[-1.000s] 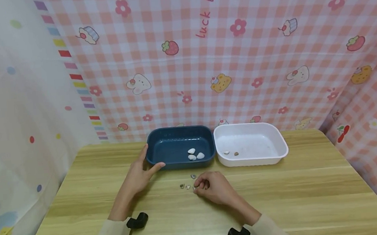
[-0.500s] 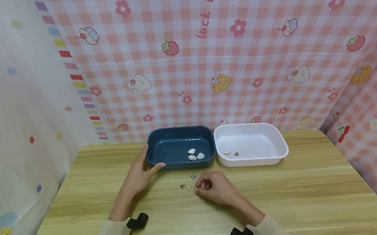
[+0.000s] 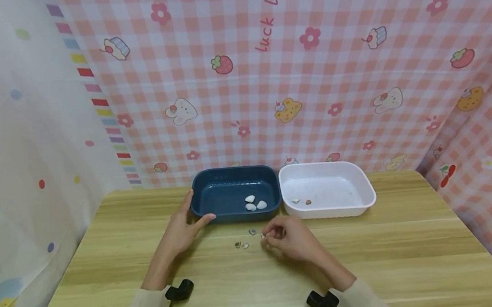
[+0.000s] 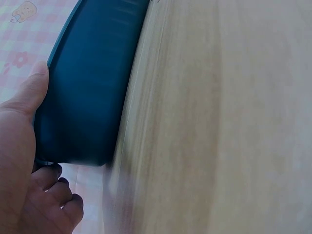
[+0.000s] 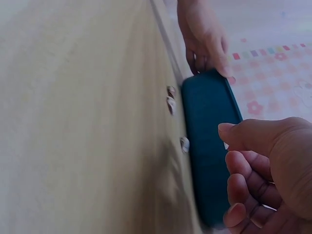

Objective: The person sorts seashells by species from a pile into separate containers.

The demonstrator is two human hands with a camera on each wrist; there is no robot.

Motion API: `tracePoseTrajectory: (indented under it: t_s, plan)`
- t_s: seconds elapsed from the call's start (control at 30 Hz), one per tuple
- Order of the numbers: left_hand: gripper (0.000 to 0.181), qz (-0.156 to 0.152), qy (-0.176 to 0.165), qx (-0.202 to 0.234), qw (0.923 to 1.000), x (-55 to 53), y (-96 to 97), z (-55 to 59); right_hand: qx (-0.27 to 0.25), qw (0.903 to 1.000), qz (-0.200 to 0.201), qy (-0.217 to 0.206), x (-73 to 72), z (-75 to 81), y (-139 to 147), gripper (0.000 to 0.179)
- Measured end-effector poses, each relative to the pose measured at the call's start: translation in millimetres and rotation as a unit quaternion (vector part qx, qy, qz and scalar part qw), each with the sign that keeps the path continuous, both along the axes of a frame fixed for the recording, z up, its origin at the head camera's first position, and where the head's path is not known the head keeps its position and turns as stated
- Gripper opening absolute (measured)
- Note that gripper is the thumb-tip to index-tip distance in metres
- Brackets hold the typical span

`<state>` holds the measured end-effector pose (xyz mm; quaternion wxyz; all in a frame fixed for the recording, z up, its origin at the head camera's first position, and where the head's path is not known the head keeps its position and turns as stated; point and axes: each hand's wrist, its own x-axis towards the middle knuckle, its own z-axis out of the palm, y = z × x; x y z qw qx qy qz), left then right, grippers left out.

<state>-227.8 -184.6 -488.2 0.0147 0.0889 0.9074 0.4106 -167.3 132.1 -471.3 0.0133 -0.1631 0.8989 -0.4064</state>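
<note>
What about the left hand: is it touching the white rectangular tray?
No, the left hand grips the left end of the dark blue rectangular tray.

In the head view, soft light is falling over the table (image 3: 409, 246), and a faint shadow is lying beside the right forearm (image 3: 334, 268). Near the table's far edge, the blue tray (image 3: 221, 200) is showing small glints. Both wrist views are looking dimmer, the table blurring softly.

The pale, wood-grain tabletop (image 3: 410, 256) has rounded far corners. Near its far edge a dark-blue tray (image 3: 233, 217) and a white tray (image 3: 328, 212) stand side by side; three small shells (image 3: 246, 245) lie in front of the dark-blue tray.
</note>
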Motion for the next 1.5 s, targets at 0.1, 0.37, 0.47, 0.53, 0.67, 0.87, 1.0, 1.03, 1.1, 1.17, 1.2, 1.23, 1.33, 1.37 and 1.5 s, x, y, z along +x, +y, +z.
tracePoseTrajectory:
  t_s: [0.1,0.37,0.47,0.53,0.67,0.87,1.0,1.03,1.1,1.17,1.2,1.23,1.33,1.37,1.5]
  plan:
    - [0.104,0.000,0.002,0.000,1.0000,0.4,-0.1,-0.2,-0.006,1.0000,-0.004,-0.002,-1.8,4.9,4.8,0.008]
    - [0.103,-0.001,0.004,0.001,1.0000,0.2,0.0,-0.3,-0.006,0.9996,-0.028,0.005,-7.8,16.8,18.2,0.005]
    - [0.103,0.000,0.005,0.001,1.0000,-0.3,-0.1,-0.8,0.000,0.9991,-0.038,0.019,-11.3,19.2,22.9,0.006]
    - [0.103,-0.001,0.007,0.000,1.0000,-0.7,-0.2,-1.2,0.001,0.9986,-0.041,0.034,-13.1,20.7,26.5,0.007]
    - [0.103,-0.002,0.009,0.000,1.0000,-1.3,-0.2,-1.5,-0.006,0.9974,-0.042,0.059,-16.1,24.4,33.4,0.006]
    - [0.103,-0.001,0.004,0.001,1.0000,-0.8,0.0,-0.6,-0.014,0.9955,-0.051,0.078,-22.1,28.3,44.2,0.006]
    - [0.103,0.000,0.001,-0.001,1.0000,0.8,0.7,0.9,-0.010,0.9946,-0.064,0.081,-26.7,30.2,52.0,0.006]
    - [0.103,0.000,-0.001,-0.002,1.0000,1.3,0.7,1.4,-0.007,0.9943,-0.068,0.082,-28.0,30.1,54.1,0.006]
    - [0.104,0.001,-0.004,-0.001,1.0000,2.1,0.7,2.2,-0.002,0.9936,-0.073,0.086,-30.3,30.2,58.3,0.007]
    - [0.104,0.001,-0.005,-0.001,1.0000,2.6,0.8,2.8,0.000,0.9930,-0.077,0.090,-32.6,30.8,61.9,0.007]
    - [0.104,0.000,-0.005,-0.001,1.0000,2.7,0.7,2.9,-0.002,0.9928,-0.078,0.091,-33.7,31.4,63.6,0.007]
    - [0.104,0.000,-0.005,-0.001,1.0000,2.8,0.8,3.0,-0.004,0.9925,-0.079,0.093,-34.8,31.6,65.4,0.007]
    - [0.103,0.000,-0.003,-0.003,1.0000,2.7,0.7,2.5,-0.009,0.9923,-0.082,0.093,-37.8,33.5,69.4,0.007]
    - [0.103,0.000,-0.002,-0.004,1.0000,2.7,0.6,2.2,-0.009,0.9922,-0.083,0.092,-38.7,33.7,70.8,0.007]
    - [0.103,0.001,-0.006,-0.004,1.0000,2.2,0.4,1.4,-0.001,0.9917,-0.089,0.092,-43.4,32.5,77.2,0.008]
